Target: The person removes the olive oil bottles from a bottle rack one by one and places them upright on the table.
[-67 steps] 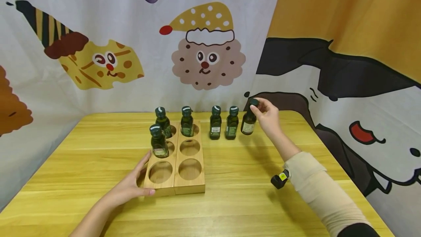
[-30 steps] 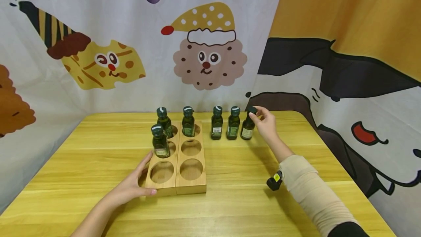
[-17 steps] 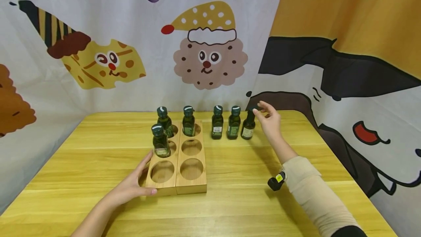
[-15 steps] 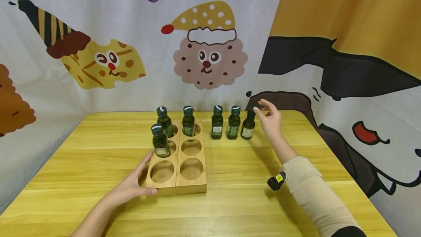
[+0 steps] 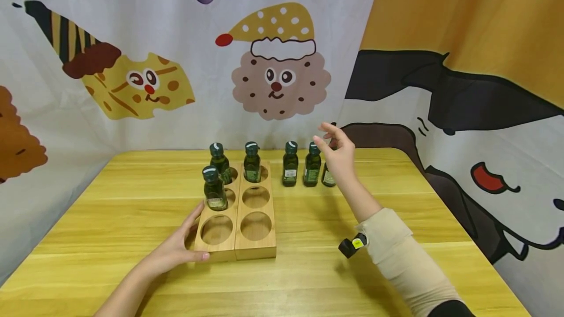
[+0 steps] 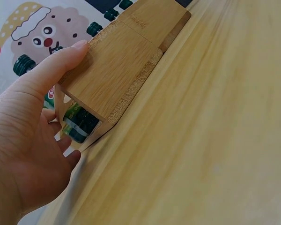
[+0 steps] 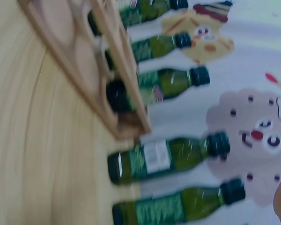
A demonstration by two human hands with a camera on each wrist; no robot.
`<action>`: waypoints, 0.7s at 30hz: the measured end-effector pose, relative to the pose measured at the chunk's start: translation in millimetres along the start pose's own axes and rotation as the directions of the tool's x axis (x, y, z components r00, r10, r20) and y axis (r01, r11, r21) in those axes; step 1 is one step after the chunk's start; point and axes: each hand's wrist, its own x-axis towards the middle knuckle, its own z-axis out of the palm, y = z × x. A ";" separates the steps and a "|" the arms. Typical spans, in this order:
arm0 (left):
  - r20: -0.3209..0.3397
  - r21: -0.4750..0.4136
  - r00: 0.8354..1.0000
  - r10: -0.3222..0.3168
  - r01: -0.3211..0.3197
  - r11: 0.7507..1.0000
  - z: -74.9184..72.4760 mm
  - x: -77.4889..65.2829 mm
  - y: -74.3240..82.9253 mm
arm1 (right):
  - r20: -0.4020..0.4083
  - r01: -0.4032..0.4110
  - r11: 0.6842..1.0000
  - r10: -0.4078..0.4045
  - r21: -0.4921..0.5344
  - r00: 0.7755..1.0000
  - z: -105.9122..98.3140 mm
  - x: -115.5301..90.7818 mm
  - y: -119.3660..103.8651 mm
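My left hand (image 5: 178, 246) holds the near left corner of the wooden bottle rack (image 5: 256, 252), thumb on the front face (image 6: 112, 70), fingers along its left side. Three green-capped bottles stand in the rack: one back left (image 5: 222, 166), one middle left (image 5: 215, 195), one back right (image 5: 252, 166). To its right, a green bottle with a white label (image 5: 290, 172) and another green bottle (image 5: 312, 172) stand upright on the table. My right hand (image 5: 340, 158) hangs over the rightmost dark bottle (image 5: 328, 178), hiding its top. Its fingers are spread apart and hold nothing.
The rack's three nearer holes (image 5: 217, 230) show bare wood. A printed cloth (image 5: 176, 131) hangs right behind the table's (image 5: 317, 278) far edge. A black wrist device (image 5: 351, 245) sits under the right sleeve.
My right hand set the dark bottle down beside the other two, let go of its cap, lifted, and moved left toward the middle bottle. The left hand and rack stayed put.
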 end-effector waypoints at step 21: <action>-0.003 0.010 1.000 0.003 -0.003 1.000 -0.3 0.1 1.4 | 0.170 -0.178 0.984 0.175 -0.001 0.970 94.6 -15.3 13.5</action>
